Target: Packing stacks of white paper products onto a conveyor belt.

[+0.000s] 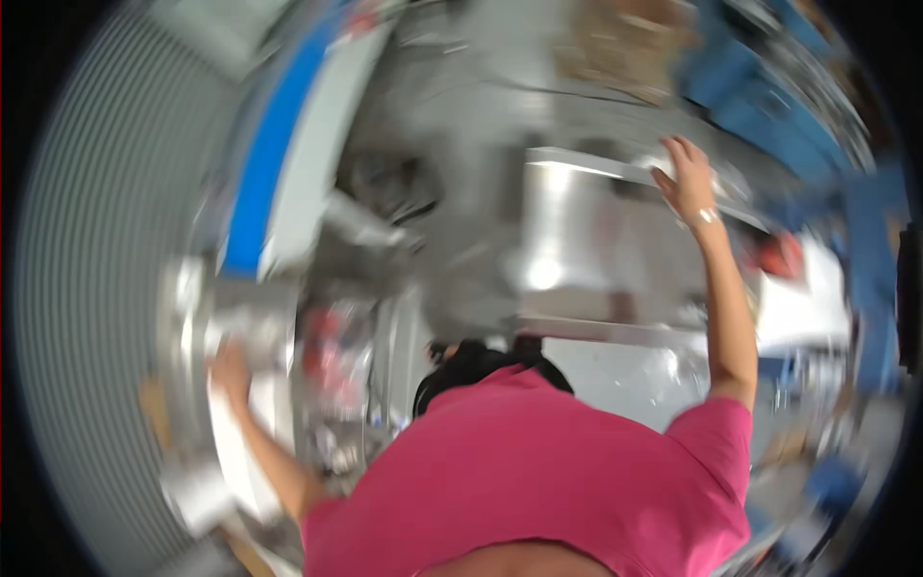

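My right hand point(688, 185) is stretched out to the far right, its fingers apart and holding nothing that I can see. It is over the far edge of a shiny metal-topped surface point(567, 226); whether it touches the edge I cannot tell. A pale band circles that wrist. My left hand point(229, 373) reaches out to the left, smeared by motion. It is by a white, sheet-like thing point(245, 447) and a shiny metallic surface point(264, 313). Its fingers do not show clearly, nor does anything in them.
Red items in clear plastic point(332, 356) lie right of my left arm. A long blue-and-white panel point(279, 154) runs along the far left, beside a ribbed grey wall point(96, 240). White material point(808, 298) and a red object point(781, 255) are at right. A cardboard box point(630, 43) is at the back.
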Tool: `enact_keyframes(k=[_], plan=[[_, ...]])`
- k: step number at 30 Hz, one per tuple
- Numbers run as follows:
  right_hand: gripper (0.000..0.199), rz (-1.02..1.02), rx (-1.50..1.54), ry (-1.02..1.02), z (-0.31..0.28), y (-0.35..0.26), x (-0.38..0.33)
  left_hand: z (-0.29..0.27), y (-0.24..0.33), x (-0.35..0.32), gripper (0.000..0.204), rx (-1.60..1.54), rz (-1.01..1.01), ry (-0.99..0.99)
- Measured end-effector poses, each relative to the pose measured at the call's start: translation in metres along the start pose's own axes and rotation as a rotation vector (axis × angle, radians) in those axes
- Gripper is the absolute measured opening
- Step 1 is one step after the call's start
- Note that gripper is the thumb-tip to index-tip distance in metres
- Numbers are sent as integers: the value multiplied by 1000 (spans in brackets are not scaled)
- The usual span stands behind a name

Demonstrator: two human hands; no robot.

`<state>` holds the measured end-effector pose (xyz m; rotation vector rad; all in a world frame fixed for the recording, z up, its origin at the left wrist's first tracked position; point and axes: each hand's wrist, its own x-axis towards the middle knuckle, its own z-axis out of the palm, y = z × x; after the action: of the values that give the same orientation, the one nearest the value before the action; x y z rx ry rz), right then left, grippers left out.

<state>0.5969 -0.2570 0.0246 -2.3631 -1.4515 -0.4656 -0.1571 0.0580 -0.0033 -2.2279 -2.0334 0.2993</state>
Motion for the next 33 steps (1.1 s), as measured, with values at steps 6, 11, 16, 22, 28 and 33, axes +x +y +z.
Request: enact_keyframes(k=[6, 11, 16, 22, 28, 33], plan=[[33, -331, 851, -356, 53, -318, 58, -46, 62, -31, 52, -248, -31, 252], [27, -477, 1215, -981, 120, -543, 66, -44, 63, -37, 57, -350, -38, 253], [29, -396, 1250, -1478, 157, -638, 61, -60, 65, -52, 63, -602, -86, 424], [29, -662, 1151, -1575, 163, -652, 77, -57, 74, -52, 70, -748, -301, 590], [23, -795, 1463, -1525, 188, -654, 66, -60, 110, -16, 76, -636, -523, 627], [22, -885, 1214, -1736, 163, -660, 88, -66, 133, -2, 69, -545, -711, 545]])
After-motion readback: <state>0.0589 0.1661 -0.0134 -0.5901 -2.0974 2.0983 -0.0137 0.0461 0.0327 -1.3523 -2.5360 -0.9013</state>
